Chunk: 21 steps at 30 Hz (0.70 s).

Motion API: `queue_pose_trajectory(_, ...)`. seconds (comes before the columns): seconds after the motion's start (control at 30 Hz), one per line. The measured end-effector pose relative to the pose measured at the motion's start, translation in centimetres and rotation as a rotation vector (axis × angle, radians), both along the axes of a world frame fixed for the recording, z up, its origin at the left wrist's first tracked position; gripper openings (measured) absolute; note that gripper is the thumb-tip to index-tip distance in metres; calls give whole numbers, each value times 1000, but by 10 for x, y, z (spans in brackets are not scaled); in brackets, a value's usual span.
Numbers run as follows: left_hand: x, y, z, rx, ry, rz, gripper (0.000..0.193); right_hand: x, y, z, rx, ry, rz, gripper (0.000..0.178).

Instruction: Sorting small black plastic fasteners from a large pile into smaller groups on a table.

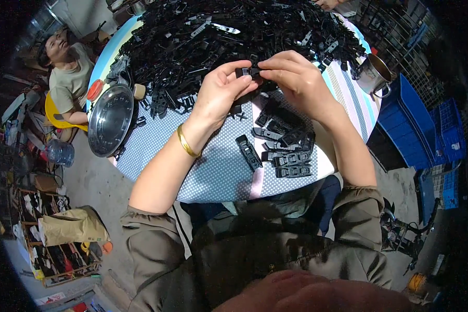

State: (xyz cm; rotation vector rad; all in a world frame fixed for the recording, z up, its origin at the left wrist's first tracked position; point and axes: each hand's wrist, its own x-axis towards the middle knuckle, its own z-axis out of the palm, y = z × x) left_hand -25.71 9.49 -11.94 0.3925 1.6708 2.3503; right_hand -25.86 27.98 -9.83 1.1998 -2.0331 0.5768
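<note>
Between my two hands, over the near side of the big pile, is a small black plastic part (pixel 243 72). My left hand (pixel 217 92), with a gold bangle at its wrist, pinches it between thumb and fingers. From the other side my right hand (pixel 292 77) closes its fingertips on the part's right end; what exactly they grip there is too small to tell. Below my hands lies a small group of longer black plastic pieces (pixel 293 158), several stacked side by side. One black piece (pixel 248 152) lies apart, slanted, to the left of them.
A large heap of black plastic parts (pixel 192 47) covers the table's far side. On the patterned tablecloth (pixel 203 179) at left stands a metal bowl (pixel 111 120); at right, a metal pot (pixel 373 75). Blue crates (pixel 408 122) stand right. A person (pixel 70 78) sits at left.
</note>
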Motion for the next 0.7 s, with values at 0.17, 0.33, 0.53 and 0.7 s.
queue_pose_trajectory(0.17,2,-1,0,-31,23,26,32,7,-7,2,58,57,-55,23)
queue_pose_trajectory(0.33,-1,0,-1,97,-79,-32,34,2,-9,-8,20,81,-53,24)
queue_pose_trajectory(0.53,-6,-7,2,215,-100,-98,38,1,-17,-10,-13,185,-49,26)
queue_pose_trajectory(0.7,-2,-7,8,154,-30,-175,38,-4,-8,-7,-156,67,21,24)
